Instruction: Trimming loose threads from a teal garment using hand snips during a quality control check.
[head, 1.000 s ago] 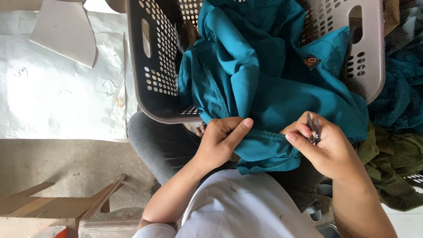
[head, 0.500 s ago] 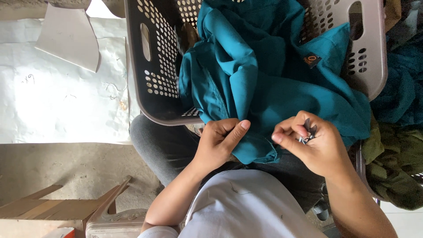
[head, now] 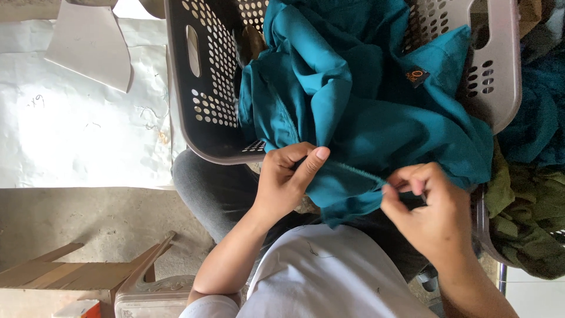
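Item: grey perforated laundry basket (head: 200, 88), resting against our lap, its near rim just above the hands. Teal garment (head: 353, 112), spilling over that near rim, hem stretched between both hands. Olive cloth heap (head: 529, 224) beside the basket's right wall. Left hand (head: 282, 182): thumb and fingers pinched narrow on the hem, unchanged from a second ago. Right hand (head: 429, 212): fingertips now closed on the seam; the small metal tool seen earlier (snips, perhaps) has gone from view, so we judge trimming paused.

White paper sheet (head: 76, 135), olive cloth pile (head: 529, 224), wooden frame (head: 70, 271)
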